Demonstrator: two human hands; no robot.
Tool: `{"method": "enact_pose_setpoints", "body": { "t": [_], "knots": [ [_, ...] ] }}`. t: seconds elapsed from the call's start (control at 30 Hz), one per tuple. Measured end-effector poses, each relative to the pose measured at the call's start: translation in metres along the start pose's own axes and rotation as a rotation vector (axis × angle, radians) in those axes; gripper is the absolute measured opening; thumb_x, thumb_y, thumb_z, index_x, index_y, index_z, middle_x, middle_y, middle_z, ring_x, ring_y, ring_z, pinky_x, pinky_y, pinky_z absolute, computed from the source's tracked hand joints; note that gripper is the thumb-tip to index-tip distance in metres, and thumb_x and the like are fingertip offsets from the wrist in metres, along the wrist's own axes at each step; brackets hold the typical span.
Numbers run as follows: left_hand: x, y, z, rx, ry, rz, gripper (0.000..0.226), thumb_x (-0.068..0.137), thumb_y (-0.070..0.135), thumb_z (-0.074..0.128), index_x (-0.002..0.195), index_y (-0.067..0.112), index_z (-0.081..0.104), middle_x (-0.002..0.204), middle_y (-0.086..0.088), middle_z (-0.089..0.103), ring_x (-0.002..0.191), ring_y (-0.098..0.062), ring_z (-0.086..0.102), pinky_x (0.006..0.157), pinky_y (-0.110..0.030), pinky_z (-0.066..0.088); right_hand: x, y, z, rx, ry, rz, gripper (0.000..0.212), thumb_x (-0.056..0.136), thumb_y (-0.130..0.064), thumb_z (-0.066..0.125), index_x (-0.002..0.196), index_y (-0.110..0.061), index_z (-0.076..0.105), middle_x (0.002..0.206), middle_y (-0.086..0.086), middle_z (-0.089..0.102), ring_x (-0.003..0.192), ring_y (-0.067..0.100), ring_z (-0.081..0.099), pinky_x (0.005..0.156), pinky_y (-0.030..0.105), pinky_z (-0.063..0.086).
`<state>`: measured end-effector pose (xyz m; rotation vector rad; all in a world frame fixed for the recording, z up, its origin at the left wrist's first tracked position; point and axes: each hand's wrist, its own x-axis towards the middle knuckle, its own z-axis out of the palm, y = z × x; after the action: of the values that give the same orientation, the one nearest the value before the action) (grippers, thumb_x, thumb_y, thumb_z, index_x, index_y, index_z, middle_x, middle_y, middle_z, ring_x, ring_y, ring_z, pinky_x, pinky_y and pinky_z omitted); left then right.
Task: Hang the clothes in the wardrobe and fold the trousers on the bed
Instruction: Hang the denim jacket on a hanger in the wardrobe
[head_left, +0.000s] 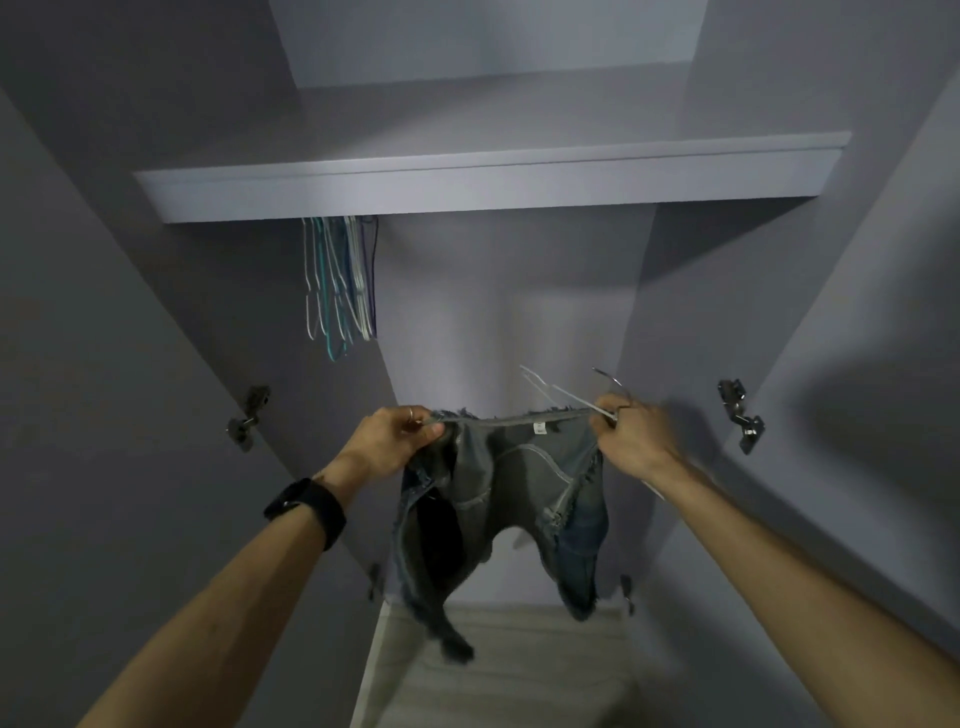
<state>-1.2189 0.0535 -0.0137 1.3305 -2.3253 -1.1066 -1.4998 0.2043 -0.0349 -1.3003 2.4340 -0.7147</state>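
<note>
Denim top stretched left-to-right, pinched by left hand and gripped alongside hanger in right hand, spare hangers way up-left.

The frayed denim garment is faded grey inside, darker blue on one panel, with a small white label; the thin wire hanger is silvery; the bunch of slim hangers mixes teal, white and purple; the flat wardrobe shelf is pale lilac-grey; the broad wrist strap is black.
</note>
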Motion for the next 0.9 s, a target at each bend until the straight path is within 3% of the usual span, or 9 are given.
{"method": "enact_pose_setpoints", "body": {
  "t": [0.13,0.27,0.37,0.47,0.6,0.67,0.73,0.8,0.9],
  "knots": [
    [0.014,0.025,0.011,0.000,0.036,0.013,0.010,0.094,0.039,0.069,0.088,0.031,0.074,0.090,0.006,0.072,0.088,-0.011,0.067,0.079,-0.017,0.048,-0.011,0.020,0.017,0.176,-0.004,0.113,0.011,0.098,-0.027,0.056,0.092,-0.023,0.065,0.095,0.003,0.071,0.093,0.029,0.064,0.077,0.032,0.048],
    [0.026,0.035,0.018,0.041,0.155,-0.003,0.021,0.094,0.032,0.071,0.106,0.017,0.078,0.102,0.000,0.074,0.098,-0.014,0.067,0.093,-0.024,0.050,-0.043,0.042,0.016,0.310,0.052,0.237,0.020,0.098,-0.039,0.057,0.087,-0.028,0.069,0.088,-0.007,0.073,0.091,0.020,0.066,0.076,0.028,0.046],
    [0.031,0.038,0.036,0.233,0.136,0.067,0.023,0.097,0.028,0.066,0.112,0.016,0.078,0.113,-0.002,0.075,0.106,-0.021,0.068,0.098,-0.025,0.049,-0.081,0.053,0.011,0.521,0.098,0.267,0.016,0.095,-0.033,0.067,0.095,-0.024,0.080,0.091,-0.012,0.076,0.092,0.006,0.069,0.079,0.018,0.048],
    [0.035,0.041,0.058,0.295,0.114,0.078,0.024,0.099,0.026,0.062,0.116,0.017,0.076,0.114,-0.008,0.074,0.103,-0.028,0.068,0.092,-0.027,0.050,-0.109,0.049,0.011,0.691,0.003,0.302,0.009,0.087,-0.023,0.076,0.084,-0.028,0.083,0.072,-0.021,0.073,0.072,-0.008,0.064,0.069,0.010,0.044],
    [0.035,0.052,0.086,0.412,0.045,0.231,0.022,0.100,0.023,0.060,0.113,0.019,0.077,0.099,-0.009,0.065,0.093,-0.032,0.065,0.081,-0.029,0.048,-0.108,0.044,0.023,0.595,-0.099,0.259,0.014,0.087,-0.030,0.072,0.081,-0.041,0.078,0.083,-0.013,0.076,0.086,0.004,0.069,0.084,0.029,0.052],
    [0.027,0.058,0.101,0.414,0.026,0.309,0.022,0.101,0.024,0.059,0.113,0.020,0.077,0.092,-0.002,0.057,0.087,-0.027,0.062,0.076,-0.023,0.041,-0.098,0.041,0.027,0.437,-0.096,0.216,0.014,0.090,-0.034,0.066,0.087,-0.024,0.076,0.075,-0.007,0.073,0.074,0.008,0.067,0.073,0.028,0.051],
    [0.017,0.063,0.113,0.404,0.038,0.369,0.021,0.101,0.024,0.058,0.109,0.021,0.078,0.091,0.000,0.056,0.083,-0.025,0.061,0.072,-0.021,0.037,-0.086,0.031,0.030,0.328,-0.090,0.171,0.030,0.092,-0.032,0.061,0.075,-0.007,0.064,0.055,-0.003,0.053,0.056,0.014,0.050,0.058,0.030,0.043],
    [0.005,0.066,0.121,0.374,0.059,0.402,0.022,0.101,0.025,0.058,0.109,0.021,0.078,0.092,0.000,0.059,0.081,-0.025,0.062,0.071,-0.023,0.039,-0.074,0.019,0.032,0.327,-0.087,0.149,0.038,0.092,-0.029,0.059,0.062,-0.006,0.053,0.049,-0.002,0.042,0.051,0.014,0.042,0.056,0.029,0.039],
    [-0.015,0.064,0.124,0.285,0.073,0.426,0.022,0.101,0.024,0.060,0.114,0.021,0.076,0.090,0.003,0.059,0.073,-0.014,0.055,0.071,-0.020,0.040,-0.056,0.004,0.040,0.360,-0.174,0.157,0.029,0.085,-0.022,0.059,0.058,-0.011,0.056,0.049,-0.006,0.051,0.054,0.015,0.053,0.054,0.029,0.041]
  ]
}}
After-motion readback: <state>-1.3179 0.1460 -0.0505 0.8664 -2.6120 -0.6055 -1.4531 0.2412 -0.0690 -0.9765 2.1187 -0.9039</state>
